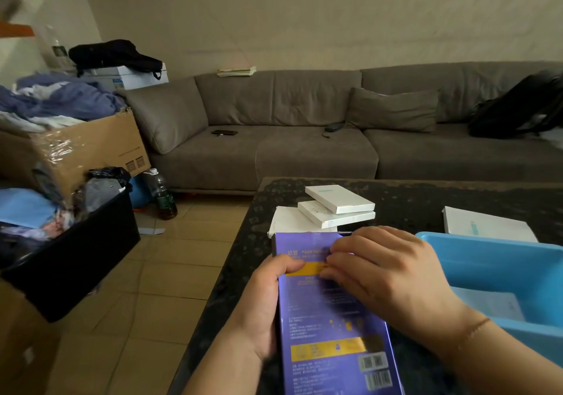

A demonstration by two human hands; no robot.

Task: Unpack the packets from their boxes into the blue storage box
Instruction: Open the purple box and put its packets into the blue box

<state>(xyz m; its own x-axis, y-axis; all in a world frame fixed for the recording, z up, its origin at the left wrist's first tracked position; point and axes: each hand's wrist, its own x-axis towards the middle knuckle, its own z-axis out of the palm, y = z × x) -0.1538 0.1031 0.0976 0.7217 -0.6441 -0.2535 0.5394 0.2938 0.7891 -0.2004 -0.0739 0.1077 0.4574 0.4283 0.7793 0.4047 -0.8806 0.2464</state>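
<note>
A flat purple box [332,327] with gold bands and printed text is held over the near edge of the dark table [411,199]. My left hand [268,297] grips its left edge, thumb on the gold band. My right hand [387,269] lies across the upper part, fingertips pressing by the gold band. The blue storage box [499,260] stands at the right, with a pale packet [490,303] inside. Beyond the purple box, white boxes [338,209] are stacked on the table. Another white box [484,224] lies behind the blue box.
A grey sofa [304,139] runs along the far wall with a phone, a remote and a black bag on it. Left of the table, on tiled floor, stand a black bin [79,260] of clutter, a cardboard carton [91,148] of clothes and a bottle [163,193].
</note>
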